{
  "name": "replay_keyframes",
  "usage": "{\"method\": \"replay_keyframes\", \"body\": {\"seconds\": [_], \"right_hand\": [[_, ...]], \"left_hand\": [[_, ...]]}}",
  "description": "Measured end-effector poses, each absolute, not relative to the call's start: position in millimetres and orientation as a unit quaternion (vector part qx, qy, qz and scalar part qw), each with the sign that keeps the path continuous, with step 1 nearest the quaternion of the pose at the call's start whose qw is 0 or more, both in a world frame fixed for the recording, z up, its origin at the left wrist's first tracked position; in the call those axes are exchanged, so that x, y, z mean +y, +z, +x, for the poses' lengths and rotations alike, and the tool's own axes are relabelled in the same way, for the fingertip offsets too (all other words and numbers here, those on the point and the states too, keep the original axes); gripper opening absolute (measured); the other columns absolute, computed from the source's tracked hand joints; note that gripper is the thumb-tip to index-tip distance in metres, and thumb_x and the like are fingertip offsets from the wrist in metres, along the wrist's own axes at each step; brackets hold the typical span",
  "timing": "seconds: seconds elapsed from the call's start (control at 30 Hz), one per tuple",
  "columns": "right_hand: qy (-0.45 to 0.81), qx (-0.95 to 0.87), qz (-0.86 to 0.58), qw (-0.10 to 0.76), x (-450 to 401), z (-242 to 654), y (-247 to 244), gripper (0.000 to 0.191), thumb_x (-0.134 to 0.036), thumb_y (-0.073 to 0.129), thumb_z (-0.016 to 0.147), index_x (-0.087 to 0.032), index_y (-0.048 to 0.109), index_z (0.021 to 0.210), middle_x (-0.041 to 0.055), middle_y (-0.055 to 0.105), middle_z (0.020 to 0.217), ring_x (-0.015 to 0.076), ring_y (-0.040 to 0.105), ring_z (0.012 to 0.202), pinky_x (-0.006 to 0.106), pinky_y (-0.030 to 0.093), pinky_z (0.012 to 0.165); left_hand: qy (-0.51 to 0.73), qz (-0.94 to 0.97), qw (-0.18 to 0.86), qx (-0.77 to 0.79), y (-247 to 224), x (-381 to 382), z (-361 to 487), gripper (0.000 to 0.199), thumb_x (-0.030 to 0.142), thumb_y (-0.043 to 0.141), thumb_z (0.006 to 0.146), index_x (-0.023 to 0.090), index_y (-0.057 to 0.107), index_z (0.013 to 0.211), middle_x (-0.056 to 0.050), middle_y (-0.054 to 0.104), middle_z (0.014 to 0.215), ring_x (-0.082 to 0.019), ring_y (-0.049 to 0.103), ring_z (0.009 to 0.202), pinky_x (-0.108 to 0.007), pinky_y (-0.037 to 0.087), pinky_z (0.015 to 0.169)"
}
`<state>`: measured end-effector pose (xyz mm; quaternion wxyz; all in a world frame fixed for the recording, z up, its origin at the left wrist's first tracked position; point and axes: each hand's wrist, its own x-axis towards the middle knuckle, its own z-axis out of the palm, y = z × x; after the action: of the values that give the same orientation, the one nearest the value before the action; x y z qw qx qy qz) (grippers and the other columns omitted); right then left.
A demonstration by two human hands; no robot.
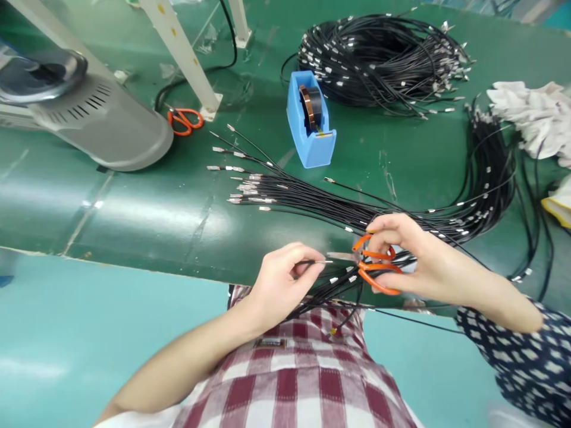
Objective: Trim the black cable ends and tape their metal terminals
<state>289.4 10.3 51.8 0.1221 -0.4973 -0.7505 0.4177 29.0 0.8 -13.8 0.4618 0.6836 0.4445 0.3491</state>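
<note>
Between thumb and fingers, my left hand (285,282) pinches a thin black cable (308,262) whose pale tip points right. Orange-handled scissors (378,266) are in my right hand (417,255), fingers through the loops. Their blades (342,256) point left and lie close to the cable tip; whether they touch it I cannot tell. Beneath and behind the hands runs a bundle of black cables (312,199) with white labels and metal ends. More black cables (328,292) hang over the table edge onto my checked apron (289,380).
On the green table (147,208) stand a blue tape dispenser (312,151) and a coiled cable bundle (379,59). A second pair of orange scissors (185,122) lies by the grey machine (120,119) and a white post (182,53). White gloves (530,113) lie at the right.
</note>
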Motion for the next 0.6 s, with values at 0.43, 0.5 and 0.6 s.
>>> {"method": "replay_keyframes", "body": {"seconds": [0.43, 0.5, 0.6], "right_hand": [[0.126, -0.907, -0.402, 0.021, 1, 270, 69, 0.032, -0.024, 0.064, 0.087, -0.017, 0.045, 0.112, 0.0019, 0.076, 0.085, 0.0181, 0.067, 0.066, 0.032, 0.032, 0.072], [0.12, -0.912, -0.391, 0.019, 2, 268, 71, 0.025, -0.023, 0.061, 0.09, -0.018, 0.046, 0.11, -0.0003, 0.075, 0.078, 0.0163, 0.063, 0.059, 0.032, 0.031, 0.071], [0.106, -0.92, -0.378, 0.009, 4, 267, 72, 0.02, -0.025, 0.057, 0.093, -0.017, 0.046, 0.109, -0.0034, 0.07, 0.065, 0.0154, 0.057, 0.051, 0.032, 0.03, 0.069]], "left_hand": [[0.355, 0.728, 0.415, 0.414, -9, -5, 28, 0.009, 0.009, 0.065, 0.087, 0.016, 0.07, 0.086, 0.002, 0.061, 0.071, -0.006, 0.05, 0.057, -0.017, 0.038, 0.052], [0.352, 0.735, 0.408, 0.412, -8, -5, 28, 0.009, 0.008, 0.065, 0.086, 0.016, 0.07, 0.085, 0.003, 0.061, 0.07, -0.006, 0.05, 0.056, -0.017, 0.038, 0.052], [0.35, 0.742, 0.399, 0.409, -6, -5, 28, 0.009, 0.007, 0.066, 0.085, 0.016, 0.069, 0.083, 0.003, 0.061, 0.07, -0.006, 0.049, 0.056, -0.017, 0.038, 0.052]]}}
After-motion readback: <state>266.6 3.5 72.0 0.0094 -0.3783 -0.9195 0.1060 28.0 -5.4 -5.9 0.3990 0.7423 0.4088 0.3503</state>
